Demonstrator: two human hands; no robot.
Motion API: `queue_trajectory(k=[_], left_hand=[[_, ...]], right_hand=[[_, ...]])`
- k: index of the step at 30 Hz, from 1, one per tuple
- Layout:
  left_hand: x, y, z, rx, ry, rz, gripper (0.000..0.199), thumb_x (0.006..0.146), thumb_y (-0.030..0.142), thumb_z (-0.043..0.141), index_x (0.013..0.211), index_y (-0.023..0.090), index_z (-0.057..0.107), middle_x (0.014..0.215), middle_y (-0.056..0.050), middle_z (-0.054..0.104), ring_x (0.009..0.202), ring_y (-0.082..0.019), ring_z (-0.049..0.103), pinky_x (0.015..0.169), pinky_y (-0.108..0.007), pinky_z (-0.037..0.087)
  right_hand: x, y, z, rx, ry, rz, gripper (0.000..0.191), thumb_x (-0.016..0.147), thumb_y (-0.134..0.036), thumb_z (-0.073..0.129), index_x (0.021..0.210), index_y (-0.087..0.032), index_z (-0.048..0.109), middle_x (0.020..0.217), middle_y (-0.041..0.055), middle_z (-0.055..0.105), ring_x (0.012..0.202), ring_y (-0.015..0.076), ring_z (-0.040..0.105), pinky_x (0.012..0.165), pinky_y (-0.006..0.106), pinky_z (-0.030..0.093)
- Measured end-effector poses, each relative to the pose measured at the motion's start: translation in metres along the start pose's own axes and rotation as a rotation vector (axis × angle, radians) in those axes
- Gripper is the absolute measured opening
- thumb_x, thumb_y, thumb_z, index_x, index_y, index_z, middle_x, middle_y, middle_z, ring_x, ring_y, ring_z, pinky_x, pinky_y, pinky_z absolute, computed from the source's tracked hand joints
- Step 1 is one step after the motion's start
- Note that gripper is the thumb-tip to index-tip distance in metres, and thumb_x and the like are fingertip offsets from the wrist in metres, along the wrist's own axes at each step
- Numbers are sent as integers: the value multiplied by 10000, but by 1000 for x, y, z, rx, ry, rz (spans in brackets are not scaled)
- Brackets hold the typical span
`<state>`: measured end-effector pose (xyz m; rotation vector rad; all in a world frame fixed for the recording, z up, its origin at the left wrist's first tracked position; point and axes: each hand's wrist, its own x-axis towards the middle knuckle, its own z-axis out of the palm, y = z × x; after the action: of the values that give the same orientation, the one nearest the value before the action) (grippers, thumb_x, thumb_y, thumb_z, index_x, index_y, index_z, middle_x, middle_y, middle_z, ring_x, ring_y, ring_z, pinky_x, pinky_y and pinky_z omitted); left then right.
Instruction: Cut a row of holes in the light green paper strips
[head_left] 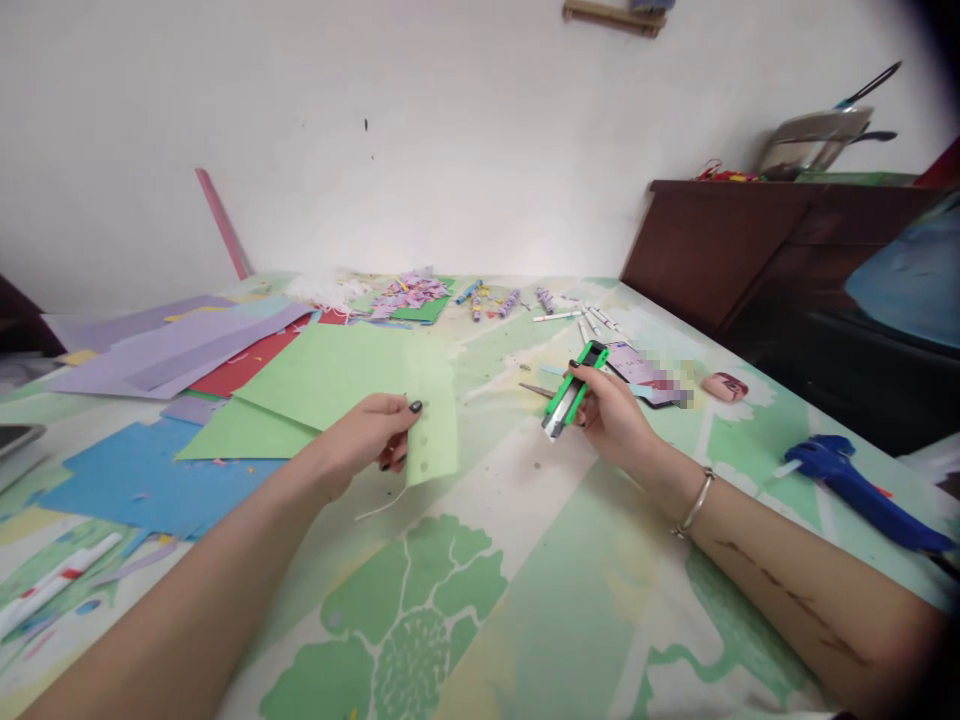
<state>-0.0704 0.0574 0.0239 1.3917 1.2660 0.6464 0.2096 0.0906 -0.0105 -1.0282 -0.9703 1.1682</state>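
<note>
My left hand (367, 440) pinches the edge of a light green paper piece (439, 425) between thumb and fingers. A few small holes show in the paper, and a thin white string (381, 510) trails from its lower corner. My right hand (619, 415) is closed around a green utility knife (570, 395), its metal end tilted down to the left above the table. Whether the blade is out is too small to tell. Behind the knife lies a pair of scissors (534, 388), partly hidden. Larger light green sheets (300, 375) lie beyond my left hand.
Blue paper (161, 485) and purple sheets (180, 345) cover the left side. Purple scraps (412, 292) lie near the wall beside decorated sticks (510, 302) and white markers (600, 318). A phone (634, 365), a pink object (724, 386) and a blue glue gun (862, 490) are at right.
</note>
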Motion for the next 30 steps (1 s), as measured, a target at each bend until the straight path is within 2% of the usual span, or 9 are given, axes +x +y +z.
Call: queue_trajectory(k=[3, 5, 10, 13, 17, 21, 26, 30], left_hand=[[-2, -2, 2, 115, -147, -80, 392, 683, 441, 663, 477, 177, 459, 356, 19, 436, 367, -96, 382, 419, -217, 249], [-4, -2, 4, 161, -200, -89, 417, 697, 455, 654, 460, 177, 453, 356, 15, 442, 374, -93, 373, 426, -216, 252], [-4, 0, 6, 167, -152, -42, 388, 727, 479, 605, 520, 193, 446, 404, 21, 489, 412, -97, 369, 469, -217, 303], [-4, 0, 6, 150, -156, -41, 395, 733, 493, 588, 526, 195, 431, 422, 17, 503, 421, -99, 376, 473, -220, 305], [-4, -1, 7, 122, -238, -61, 389, 753, 514, 576, 575, 189, 457, 401, 26, 494, 414, -88, 363, 465, -207, 288], [-2, -5, 17, 72, -265, -77, 376, 777, 511, 554, 619, 182, 464, 423, 22, 530, 408, -75, 393, 448, -190, 285], [2, -13, 43, 19, -232, -98, 276, 779, 447, 517, 736, 179, 467, 606, -52, 663, 483, -115, 567, 454, -202, 381], [5, -18, 61, 94, -98, -74, 244, 850, 408, 379, 734, 197, 416, 638, -61, 670, 478, -146, 616, 406, -219, 397]], right_hand=[[5, -6, -5, 77, 71, 37, 217, 721, -346, 677, 730, -168, 553, 495, -62, 477, 359, 61, 411, 309, 189, 328], [9, -10, -10, 121, 124, 49, 217, 722, -356, 672, 733, -173, 555, 516, -51, 517, 362, 56, 410, 310, 182, 335], [20, -13, -20, 180, 191, 66, 255, 686, -366, 695, 694, -204, 497, 568, -31, 589, 366, 62, 404, 305, 185, 336], [21, -13, -23, 185, 150, 59, 253, 669, -339, 703, 669, -209, 486, 561, -30, 578, 377, 71, 416, 326, 201, 367], [19, -14, -23, 213, 77, 38, 216, 624, -240, 712, 659, -209, 502, 542, -46, 538, 454, 96, 509, 421, 222, 459], [15, -15, -20, 247, 18, 37, 199, 616, -192, 717, 683, -192, 529, 610, -31, 567, 562, 108, 582, 524, 231, 514], [9, -16, -13, 267, -51, -14, 295, 628, -174, 763, 707, -188, 478, 658, -55, 552, 654, 82, 603, 626, 203, 518], [-4, -13, -2, 240, -134, -7, 353, 644, -226, 796, 802, -199, 481, 698, -75, 568, 575, 55, 570, 548, 183, 477]])
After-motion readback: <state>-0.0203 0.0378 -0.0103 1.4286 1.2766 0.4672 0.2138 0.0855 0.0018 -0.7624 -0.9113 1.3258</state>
